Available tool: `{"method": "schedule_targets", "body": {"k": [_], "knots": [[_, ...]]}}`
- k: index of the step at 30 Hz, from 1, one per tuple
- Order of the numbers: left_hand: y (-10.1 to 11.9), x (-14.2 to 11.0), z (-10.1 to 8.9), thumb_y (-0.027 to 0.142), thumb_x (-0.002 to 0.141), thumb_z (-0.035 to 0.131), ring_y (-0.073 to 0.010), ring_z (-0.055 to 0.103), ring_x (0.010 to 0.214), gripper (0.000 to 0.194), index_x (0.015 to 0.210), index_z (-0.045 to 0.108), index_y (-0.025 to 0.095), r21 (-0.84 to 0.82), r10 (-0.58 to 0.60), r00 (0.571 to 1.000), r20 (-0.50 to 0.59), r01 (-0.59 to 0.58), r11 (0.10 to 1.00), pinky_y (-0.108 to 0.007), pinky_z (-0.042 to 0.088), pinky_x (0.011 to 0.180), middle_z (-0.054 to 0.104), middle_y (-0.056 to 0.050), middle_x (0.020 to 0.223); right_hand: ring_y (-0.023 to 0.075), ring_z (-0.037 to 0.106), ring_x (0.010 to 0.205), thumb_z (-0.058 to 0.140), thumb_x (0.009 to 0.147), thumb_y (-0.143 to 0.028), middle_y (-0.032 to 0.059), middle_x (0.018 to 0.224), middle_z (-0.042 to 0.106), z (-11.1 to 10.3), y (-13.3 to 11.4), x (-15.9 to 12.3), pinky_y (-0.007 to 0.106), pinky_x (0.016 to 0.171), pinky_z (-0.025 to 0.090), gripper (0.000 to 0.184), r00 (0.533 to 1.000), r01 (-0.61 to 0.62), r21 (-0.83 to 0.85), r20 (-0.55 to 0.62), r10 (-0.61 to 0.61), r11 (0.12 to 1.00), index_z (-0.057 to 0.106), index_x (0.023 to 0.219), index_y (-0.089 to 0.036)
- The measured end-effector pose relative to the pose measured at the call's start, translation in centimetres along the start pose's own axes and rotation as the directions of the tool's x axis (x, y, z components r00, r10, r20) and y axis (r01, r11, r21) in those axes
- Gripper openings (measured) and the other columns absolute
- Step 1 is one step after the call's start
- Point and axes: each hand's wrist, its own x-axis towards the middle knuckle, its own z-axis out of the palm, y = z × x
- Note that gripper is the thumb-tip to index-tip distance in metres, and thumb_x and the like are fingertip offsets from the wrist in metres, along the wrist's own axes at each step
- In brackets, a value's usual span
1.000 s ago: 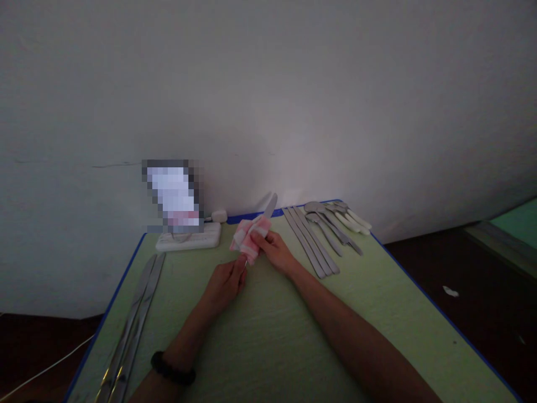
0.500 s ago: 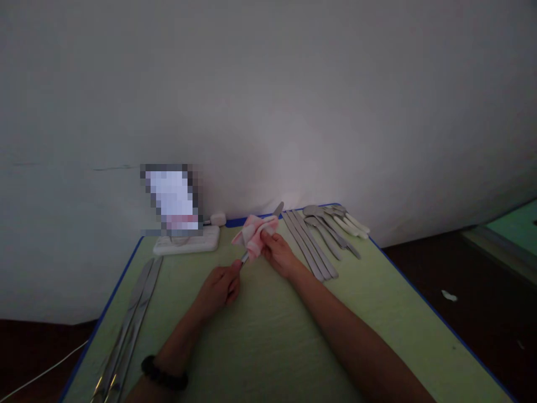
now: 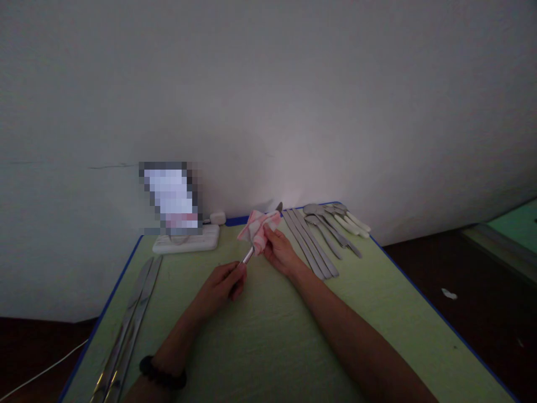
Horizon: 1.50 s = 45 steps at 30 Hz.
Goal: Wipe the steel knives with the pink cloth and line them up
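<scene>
My left hand (image 3: 224, 281) is closed round the handle of a table knife (image 3: 248, 256), which slants up and away to the right. A pink and white cloth (image 3: 259, 228) is wrapped about the blade, with only the rounded tip showing beyond it. My right hand (image 3: 279, 250) pinches the cloth round the knife from the right side. The middle of the blade is hidden inside the folds.
Two table knives (image 3: 133, 316) lie at the left of the green table (image 3: 260, 341). Several straight metal handles (image 3: 312, 243), spoons (image 3: 323, 232) and white-handled cutlery (image 3: 352, 224) lie at the right. A blurred phone (image 3: 170, 196) leans above a white power strip (image 3: 187, 240) by the wall.
My right hand has slid the cloth slightly up along the blade towards the tip, so more of the knife shows near my left hand and less of the tip.
</scene>
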Motion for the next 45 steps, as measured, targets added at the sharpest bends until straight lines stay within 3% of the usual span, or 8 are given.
{"method": "schedule_targets", "body": {"k": [7,11,17,21,33,37,41,45], "knots": [[-0.3,0.2,0.3,0.053,0.086,0.033,-0.0092,0.035,0.037,0.046,0.067,0.054,0.017,0.006,-0.071,0.997,-0.04,0.071,0.997,-0.021,0.027,0.044,0.04,0.008,0.036,0.0098,0.054,0.062,0.072,0.064,-0.044,-0.0012,0.067,0.063,-0.5,0.8,-0.4,0.024,0.065,0.044,0.032,0.982,-0.058,-0.245,0.163,0.1,0.968,0.064,0.073,-0.015],[-0.1,0.1,0.3,0.055,0.085,0.033,-0.0093,0.035,0.035,0.049,0.057,0.05,0.018,0.01,-0.107,0.992,-0.071,0.108,0.994,-0.021,0.027,0.043,0.039,0.007,0.033,0.01,0.055,0.063,0.072,0.065,-0.044,-0.001,0.068,0.063,-0.5,0.7,-0.4,0.024,0.066,0.045,0.031,0.977,-0.073,-0.228,0.179,0.116,0.971,0.064,0.075,-0.015],[0.6,-0.2,0.3,0.061,0.083,0.031,-0.0095,0.034,0.032,0.057,0.046,0.043,0.02,0.081,-0.125,0.988,-0.087,0.132,0.988,-0.022,0.028,0.042,0.036,0.006,0.029,0.0118,0.059,0.068,0.068,0.07,-0.046,0.0001,0.073,0.066,-0.3,0.3,0.5,0.024,0.066,0.048,0.03,1.0,-0.002,0.05,-0.031,0.003,0.999,0.062,0.079,-0.018],[0.6,-0.3,0.5,0.063,0.082,0.031,-0.0091,0.035,0.031,0.059,0.044,0.041,0.02,0.135,-0.119,0.991,-0.067,0.127,0.983,-0.022,0.028,0.041,0.035,0.006,0.029,0.0146,0.061,0.077,0.06,0.076,-0.049,0.0025,0.082,0.068,-0.4,0.0,1.1,0.026,0.069,0.051,0.034,0.992,0.047,0.102,-0.125,-0.034,0.994,0.06,0.09,-0.018],[0.3,-0.1,0.4,0.063,0.081,0.032,-0.008,0.031,0.028,0.055,0.046,0.039,0.021,0.086,-0.112,0.988,-0.105,0.121,0.989,-0.02,0.026,0.037,0.031,0.008,0.029,0.009,0.053,0.06,0.071,0.067,-0.042,-0.0024,0.063,0.061,-0.1,0.9,-0.3,0.022,0.062,0.045,0.028,0.983,-0.109,-0.121,0.135,0.126,0.987,0.061,0.07,-0.016],[0.1,-0.1,0.3,0.066,0.075,0.04,-0.0073,0.031,0.031,0.052,0.05,0.035,0.021,0.141,-0.145,0.985,-0.089,0.157,0.978,-0.02,0.023,0.034,0.03,0.009,0.037,0.0087,0.052,0.056,0.074,0.063,-0.045,-0.0025,0.062,0.061,0.2,0.4,-0.2,0.021,0.057,0.044,0.032,0.992,-0.096,-0.03,0.082,0.098,0.995,0.06,0.069,-0.016],[0.0,-0.2,-0.1,0.061,0.072,0.05,-0.0073,0.033,0.037,0.047,0.053,0.038,0.02,0.205,-0.171,0.985,-0.01,0.17,0.964,-0.019,0.023,0.036,0.031,0.008,0.043,0.0103,0.054,0.058,0.067,0.07,-0.046,-0.0012,0.066,0.063,0.1,-0.1,0.3,0.022,0.055,0.046,0.03,0.999,-0.001,0.07,-0.054,0.005,0.998,0.061,0.076,-0.017],[0.1,-0.4,-0.3,0.062,0.075,0.045,-0.0074,0.031,0.035,0.049,0.051,0.037,0.02,0.17,-0.174,0.984,0.026,0.167,0.971,-0.02,0.023,0.036,0.029,0.008,0.042,0.0124,0.058,0.064,0.066,0.072,-0.043,0.0003,0.071,0.065,-0.1,-0.2,0.6,0.025,0.062,0.048,0.027,0.997,0.011,0.1,-0.082,-0.003,0.995,0.061,0.08,-0.018]]}}
